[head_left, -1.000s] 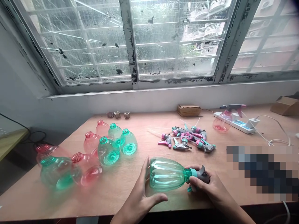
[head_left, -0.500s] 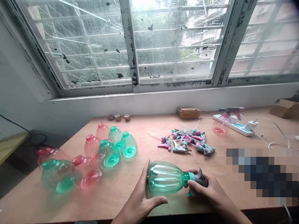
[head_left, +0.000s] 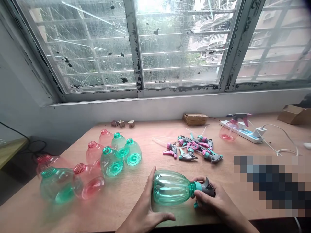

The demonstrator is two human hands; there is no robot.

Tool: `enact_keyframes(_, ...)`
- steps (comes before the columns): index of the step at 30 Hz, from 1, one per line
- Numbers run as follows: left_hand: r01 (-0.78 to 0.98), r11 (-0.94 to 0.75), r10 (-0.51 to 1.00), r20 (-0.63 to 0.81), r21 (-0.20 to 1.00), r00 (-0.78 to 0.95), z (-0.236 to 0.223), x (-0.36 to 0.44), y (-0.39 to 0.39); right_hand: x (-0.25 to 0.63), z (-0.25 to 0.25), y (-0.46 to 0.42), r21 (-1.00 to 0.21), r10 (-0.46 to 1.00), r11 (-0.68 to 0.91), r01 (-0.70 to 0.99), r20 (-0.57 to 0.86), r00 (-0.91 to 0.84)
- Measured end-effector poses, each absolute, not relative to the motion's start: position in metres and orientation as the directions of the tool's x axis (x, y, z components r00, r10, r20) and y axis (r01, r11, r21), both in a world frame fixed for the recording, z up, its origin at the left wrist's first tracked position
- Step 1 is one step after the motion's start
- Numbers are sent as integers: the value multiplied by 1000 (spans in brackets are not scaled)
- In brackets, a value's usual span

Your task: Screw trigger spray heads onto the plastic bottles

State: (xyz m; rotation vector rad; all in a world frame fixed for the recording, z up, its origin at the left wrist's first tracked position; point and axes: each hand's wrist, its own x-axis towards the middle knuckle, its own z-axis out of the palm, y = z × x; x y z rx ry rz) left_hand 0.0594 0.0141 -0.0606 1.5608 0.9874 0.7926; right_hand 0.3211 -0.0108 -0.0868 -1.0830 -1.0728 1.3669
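Note:
A clear green spray bottle (head_left: 171, 187) lies sideways above the table's front edge, its base to the left and its grey-and-teal trigger head (head_left: 206, 187) to the right. My right hand (head_left: 211, 197) is closed round the head and collar, the thumb on the near side. At the base end is my left hand (head_left: 150, 200), its fingers stretched upright along the bottle's bottom and its thumb spread well apart; whether the palm presses on the base is hard to tell. Beyond the bottle lies a pile of trigger spray heads (head_left: 194, 147) in pink, grey and teal.
Several headless green bottles (head_left: 111, 163) and red bottles (head_left: 88, 183) stand on the left. At the back right are a finished red spray bottle (head_left: 228, 131), a white power strip (head_left: 250, 134) with cables, and cardboard boxes (head_left: 195, 119). A blurred-out patch covers the right front.
The view has shifted very slightly. Both hands keep nearly the same pose at the green bottle, and nothing has been taken up or let go.

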Motion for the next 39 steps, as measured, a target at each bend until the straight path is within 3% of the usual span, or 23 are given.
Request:
enact_keyframes(4,210,-40,903,-55,977,427,-61,58,14,320,-85,-11,-970,996,-88,-226,-78,-51)
enact_keyframes(11,185,-126,894,31,975,447,-65,58,17,322,-84,-10,-985,997,-58,-162,-50,-56)
enact_keyframes(18,223,-35,882,-75,974,465,-56,58,12,322,-83,-10,-989,996,-57,-139,-47,-72)
enact_keyframes(25,172,-127,883,32,977,469,-65,56,16,323,-86,-8,-983,997,-56,-175,-47,-54)
enact_keyframes(32,184,-52,883,-41,982,468,-63,55,12,322,-85,-10,-977,997,-73,-202,-66,-40)
enact_keyframes(39,196,-184,878,72,963,472,-72,54,17,321,-85,-8,-964,997,-76,-256,-70,-31)
